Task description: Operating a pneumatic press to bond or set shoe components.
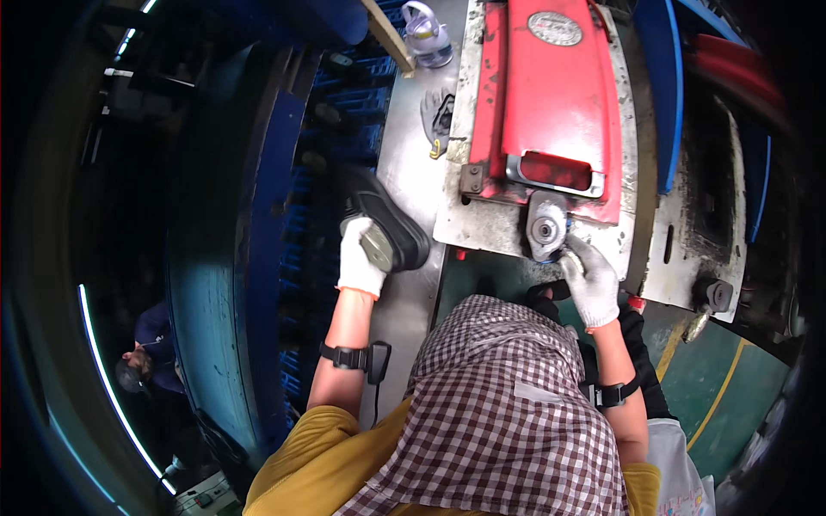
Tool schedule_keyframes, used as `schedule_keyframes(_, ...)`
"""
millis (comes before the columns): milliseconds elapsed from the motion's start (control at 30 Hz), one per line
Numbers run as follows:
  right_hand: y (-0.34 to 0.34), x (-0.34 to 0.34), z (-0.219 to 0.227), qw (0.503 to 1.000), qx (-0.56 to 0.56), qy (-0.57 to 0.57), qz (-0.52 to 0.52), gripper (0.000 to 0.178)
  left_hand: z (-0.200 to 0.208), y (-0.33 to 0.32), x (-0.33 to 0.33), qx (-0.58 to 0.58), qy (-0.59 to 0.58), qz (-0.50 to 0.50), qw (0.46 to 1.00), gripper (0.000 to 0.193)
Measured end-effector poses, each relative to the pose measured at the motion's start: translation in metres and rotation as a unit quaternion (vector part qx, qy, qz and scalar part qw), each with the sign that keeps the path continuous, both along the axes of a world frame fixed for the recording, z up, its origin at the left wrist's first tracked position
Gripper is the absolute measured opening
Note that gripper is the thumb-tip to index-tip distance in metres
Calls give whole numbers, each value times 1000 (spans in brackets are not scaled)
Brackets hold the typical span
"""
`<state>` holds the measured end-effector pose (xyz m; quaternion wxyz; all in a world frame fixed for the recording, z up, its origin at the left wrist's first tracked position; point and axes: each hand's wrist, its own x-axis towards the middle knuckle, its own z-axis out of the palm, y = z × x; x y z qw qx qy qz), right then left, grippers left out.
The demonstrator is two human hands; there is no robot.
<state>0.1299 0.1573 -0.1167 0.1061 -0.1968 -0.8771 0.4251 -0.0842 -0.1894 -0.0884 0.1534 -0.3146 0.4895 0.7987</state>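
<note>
My left hand (360,258), in a white knit glove, grips a black shoe (397,225) over the metal bench. A grey-green piece (377,248) shows at the shoe's near end, partly under my fingers. My right hand (594,279), gloved too, has its fingers curled at the lower right edge of a worn grey metal latch (547,225) with a round boss. That latch sits at the front of a red machine cover (564,103), just below its framed rectangular slot (557,172). My fingertips there are partly hidden.
A grey and black glove (439,119) lies on the metal bench (404,146), with a lidded clear bottle (428,36) farther back. Blue racks (297,232) run along the left. A second worn plate (701,215) stands right. Another person (148,348) is at far left.
</note>
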Motion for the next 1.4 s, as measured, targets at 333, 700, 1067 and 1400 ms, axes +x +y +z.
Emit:
schedule_keyframes(333, -8, 8, -18, 994, -28, -34, -97, 34, -177, -166, -159, -282, 6, 76, 956, 28)
schedule_keyframes(700, -26, 1, 22, 981, -129, -28, -142, 28, -164, -198, -116, -798, -21, -78, 597, 37)
schedule_keyframes(1067, -20, 0, 0, 993, -8, -46, -105, 33, -192, -399, 18, -464, -96, 96, 875, 36)
schedule_keyframes(1400, -21, -16, -17, 985, -118, -20, -126, 29, -195, -461, 114, -445, 52, -25, 893, 40)
